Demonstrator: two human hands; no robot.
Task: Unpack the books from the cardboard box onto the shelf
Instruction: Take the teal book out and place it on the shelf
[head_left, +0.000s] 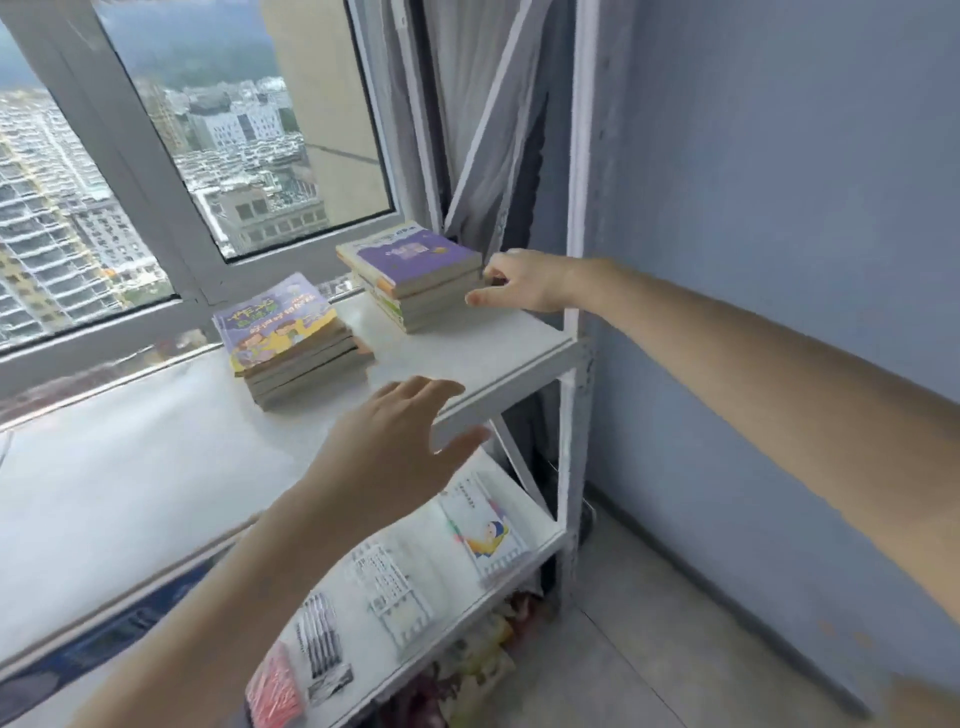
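Note:
Two stacks of books lie flat on the white top shelf (130, 467). The far stack (415, 270) has a purple cover on top and sits near the shelf's right end by the window. The nearer stack (291, 338) has a purple and yellow cover on top. My right hand (519, 283) rests against the right side of the far stack, fingers loosely curled and touching its edge. My left hand (395, 441) hovers open above the shelf's front edge, fingers spread, holding nothing. No cardboard box is in view.
A lower shelf (540, 540) holds printed sheets, a pack of pens (322, 644) and a red packet (275, 691). A large window (156, 171) runs behind the shelf. A blue-grey wall (779, 208) stands right, with grey floor tiles (649, 649) below.

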